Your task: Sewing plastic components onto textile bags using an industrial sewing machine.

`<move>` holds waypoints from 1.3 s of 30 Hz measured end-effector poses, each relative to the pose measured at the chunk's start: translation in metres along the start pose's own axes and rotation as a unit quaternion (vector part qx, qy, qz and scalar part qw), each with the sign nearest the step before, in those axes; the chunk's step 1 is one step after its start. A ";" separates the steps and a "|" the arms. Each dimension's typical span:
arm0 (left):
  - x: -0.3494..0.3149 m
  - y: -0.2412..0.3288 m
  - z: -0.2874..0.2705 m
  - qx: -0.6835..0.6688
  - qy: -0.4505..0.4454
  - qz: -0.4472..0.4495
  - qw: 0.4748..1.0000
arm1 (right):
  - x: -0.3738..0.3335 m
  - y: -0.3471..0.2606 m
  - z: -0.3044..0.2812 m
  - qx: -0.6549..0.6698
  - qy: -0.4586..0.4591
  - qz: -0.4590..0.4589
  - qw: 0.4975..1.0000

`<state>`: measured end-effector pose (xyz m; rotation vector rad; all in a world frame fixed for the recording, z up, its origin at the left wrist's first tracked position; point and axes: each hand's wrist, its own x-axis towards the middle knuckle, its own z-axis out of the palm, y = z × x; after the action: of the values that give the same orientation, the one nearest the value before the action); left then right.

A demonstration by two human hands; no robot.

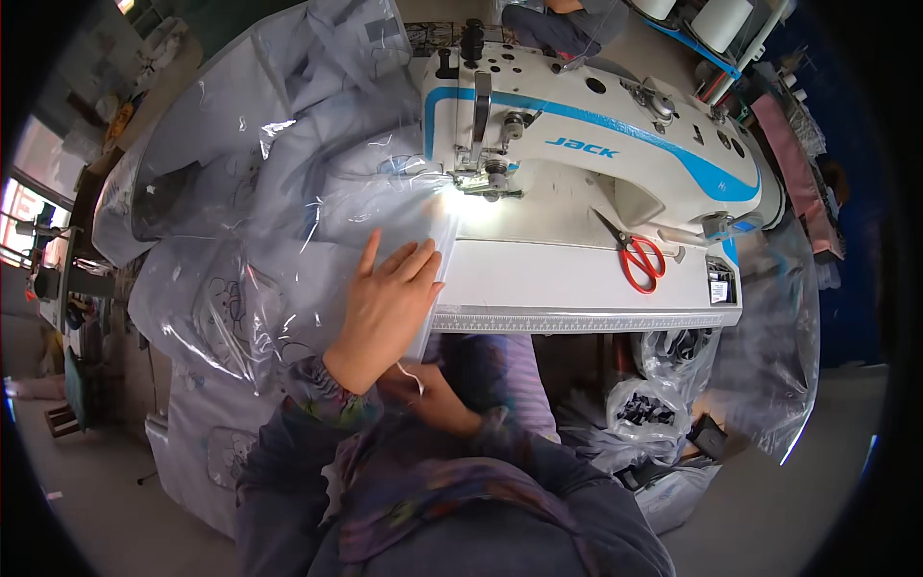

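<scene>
A large sheet of clear plastic over pale grey printed fabric (365, 207) spreads across the left of the sewing table and hangs off its front. My left hand (389, 298) lies flat on the sheet beside its right edge, fingers stretched toward the needle area. Below the left wrist, under the table's front edge, my right hand (437, 399) is curled at the hanging edge; its fingertips are hidden. A thin white strip (413, 377) shows beside it. The white and blue sewing machine (586, 135) stands beyond, its lamp lighting the sheet's edge at the presser foot (492, 183).
Red-handled scissors (642, 262) lie on the machine bed at the right. A ruler strip (596, 321) runs along the table's front edge. Plastic bags with dark scraps (649, 409) sit below right. Thread cones (721, 21) stand at the back right. Another person's arm shows at the top.
</scene>
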<state>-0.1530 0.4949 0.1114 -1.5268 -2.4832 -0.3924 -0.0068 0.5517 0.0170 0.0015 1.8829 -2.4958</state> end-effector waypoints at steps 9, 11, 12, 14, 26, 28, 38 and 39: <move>-0.009 0.016 0.014 -0.001 -0.043 -0.009 0.999 | -0.059 -0.034 -0.001 0.058 -0.026 0.107 0.992; -0.008 0.019 0.014 0.018 -0.047 -0.008 0.999 | -0.058 -0.038 -0.003 0.068 -0.034 0.116 0.990; -0.007 0.019 0.015 0.029 -0.048 -0.007 0.998 | -0.056 -0.038 -0.004 0.067 -0.039 0.111 0.991; -0.004 0.018 0.016 0.014 -0.034 -0.003 0.999 | -0.054 -0.038 -0.005 0.073 -0.043 0.101 0.991; 0.034 0.001 0.030 -0.026 -0.009 -0.005 1.000 | -0.046 -0.053 -0.021 0.144 -0.024 0.135 0.980; 0.029 0.008 0.024 -0.001 -0.051 0.002 0.999 | -0.042 -0.052 -0.024 0.088 -0.007 0.085 0.992; 0.022 0.014 0.024 -0.056 -0.044 0.003 0.997 | -0.033 -0.045 -0.030 0.187 0.028 0.128 0.974; 0.022 0.014 0.024 -0.066 -0.029 -0.001 0.997 | -0.034 -0.045 -0.030 0.144 0.020 0.104 0.984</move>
<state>-0.1508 0.5270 0.0972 -1.6073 -2.5499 -0.5299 0.0267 0.5933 0.0523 0.2407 1.4313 -2.6081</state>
